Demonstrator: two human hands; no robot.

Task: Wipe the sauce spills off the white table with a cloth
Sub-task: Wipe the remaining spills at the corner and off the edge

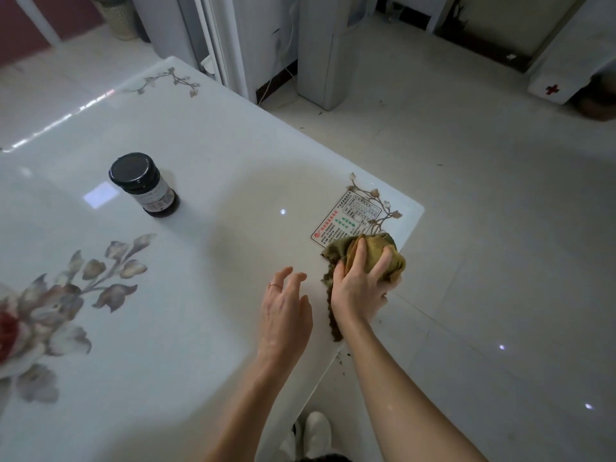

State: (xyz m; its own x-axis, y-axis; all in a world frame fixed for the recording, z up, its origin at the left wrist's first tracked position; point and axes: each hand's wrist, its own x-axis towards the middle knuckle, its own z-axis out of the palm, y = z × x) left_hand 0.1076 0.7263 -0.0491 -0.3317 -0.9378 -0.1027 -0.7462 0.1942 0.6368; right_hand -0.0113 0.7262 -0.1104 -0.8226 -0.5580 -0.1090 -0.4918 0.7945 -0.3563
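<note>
1. Standing upright on the glossy white table with printed flowers (206, 155), left of centre, is a dark glass jar with a black lid (143, 185), well apart from both hands.
2. Left hand (286, 311): fingers loose and slightly spread, holding nothing, over the tabletop near the right edge; cannot tell if it touches the surface. Thin ring on one finger.
3. Dark brown ragged streak (333, 325) runs between the two hands along the table edge; cannot tell if it is sauce or cloth hem.
4. Right hand (358, 288) grips a bunched olive-green cloth (373, 248), fingers curled over the top, pressed on the table's near right corner.
5. The cloth overlaps the lower corner of a white printed sticker card (350, 218).
6. White shoes (316, 431) show on the pale tiled floor below.
7. Far right: a white box with a red cross (553, 85).
</note>
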